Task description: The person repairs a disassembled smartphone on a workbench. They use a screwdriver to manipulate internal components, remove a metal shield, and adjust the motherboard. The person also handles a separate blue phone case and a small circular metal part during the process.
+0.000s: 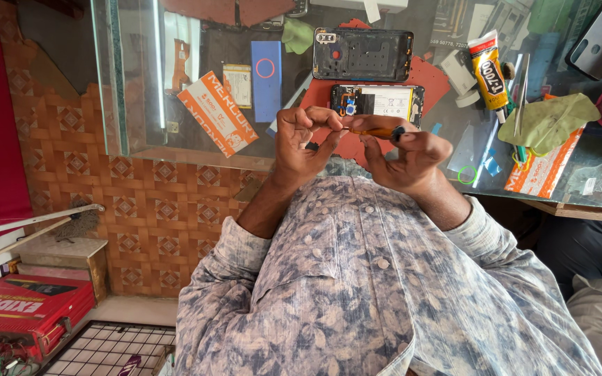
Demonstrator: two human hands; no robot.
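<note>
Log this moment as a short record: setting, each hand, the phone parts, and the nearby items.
setting: glass counter seen from above, over the person's patterned shirt
left hand: fingers pinched at the tip end of a small screwdriver
right hand: holds the orange-handled screwdriver
opened phone: lies on a red mat just beyond the hands, battery showing
back cover: dark, lying apart, farther from the person
glue tube: right of the phone
green cloth: far right
blue box: left of the phone
</note>
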